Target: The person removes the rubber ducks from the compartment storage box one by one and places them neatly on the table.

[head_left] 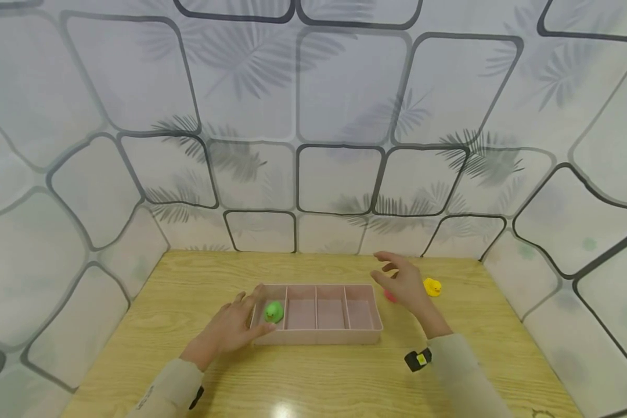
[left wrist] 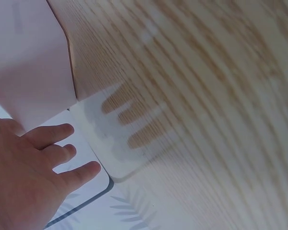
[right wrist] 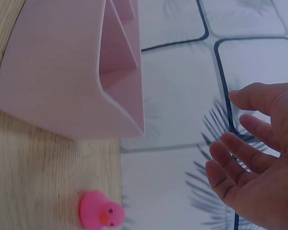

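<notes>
A pale pink box [head_left: 319, 337] with a row of compartments stands on the table, a small green duck [head_left: 274, 312] in its leftmost compartment. My left hand [head_left: 232, 325] spans the box's left end, thumb by the front wall and index finger at the back corner. In the left wrist view the other fingers [left wrist: 81, 176] extend loosely past the box. Right of the box, my right hand [head_left: 404, 287] hovers with fingers loosely bent and holds nothing. Partly hidden below it is a pink duck [right wrist: 93, 211], which the right wrist view shows on the table beside the box.
A yellow duck [head_left: 432, 287] sits on the table just right of my right hand. The wooden table [head_left: 313, 377] backs onto a patterned wall covering [head_left: 339, 180], which also rises on both sides. A black wrist device [head_left: 417, 360] is by the right sleeve.
</notes>
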Demonstrator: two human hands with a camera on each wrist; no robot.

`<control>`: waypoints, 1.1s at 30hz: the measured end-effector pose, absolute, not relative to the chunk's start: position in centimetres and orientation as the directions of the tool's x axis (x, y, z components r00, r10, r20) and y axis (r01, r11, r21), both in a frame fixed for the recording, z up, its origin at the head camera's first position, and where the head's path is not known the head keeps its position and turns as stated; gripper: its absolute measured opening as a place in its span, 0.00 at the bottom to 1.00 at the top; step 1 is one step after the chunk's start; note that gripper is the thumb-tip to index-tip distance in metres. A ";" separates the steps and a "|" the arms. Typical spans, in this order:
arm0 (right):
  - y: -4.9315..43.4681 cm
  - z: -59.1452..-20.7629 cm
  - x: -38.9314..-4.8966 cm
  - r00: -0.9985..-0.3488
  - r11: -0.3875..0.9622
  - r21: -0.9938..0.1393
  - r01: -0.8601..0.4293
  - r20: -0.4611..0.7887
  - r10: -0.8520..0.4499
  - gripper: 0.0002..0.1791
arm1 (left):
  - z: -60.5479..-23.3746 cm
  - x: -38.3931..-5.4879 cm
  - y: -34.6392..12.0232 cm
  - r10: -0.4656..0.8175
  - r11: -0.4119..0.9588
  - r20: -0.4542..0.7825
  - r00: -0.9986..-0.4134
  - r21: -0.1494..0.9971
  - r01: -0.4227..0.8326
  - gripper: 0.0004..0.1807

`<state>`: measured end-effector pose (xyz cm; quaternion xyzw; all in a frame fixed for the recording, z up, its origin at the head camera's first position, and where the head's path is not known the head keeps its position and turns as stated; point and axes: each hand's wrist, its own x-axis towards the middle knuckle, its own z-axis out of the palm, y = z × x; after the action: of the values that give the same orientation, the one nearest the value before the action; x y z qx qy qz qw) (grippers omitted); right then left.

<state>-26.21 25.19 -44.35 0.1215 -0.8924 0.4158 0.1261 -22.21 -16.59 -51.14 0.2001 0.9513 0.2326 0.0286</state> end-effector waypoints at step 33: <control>14.7 -45.7 -24.7 -0.916 0.470 -0.807 -0.357 0.202 -0.348 0.24 | -50.6 -23.4 -17.1 0.419 0.741 -0.094 -0.903 0.610 0.280 0.62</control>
<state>-24.70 14.71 -45.74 0.2054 -0.8573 0.4720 0.0047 -23.36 -17.13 -50.59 0.1885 0.9261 0.3065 0.1134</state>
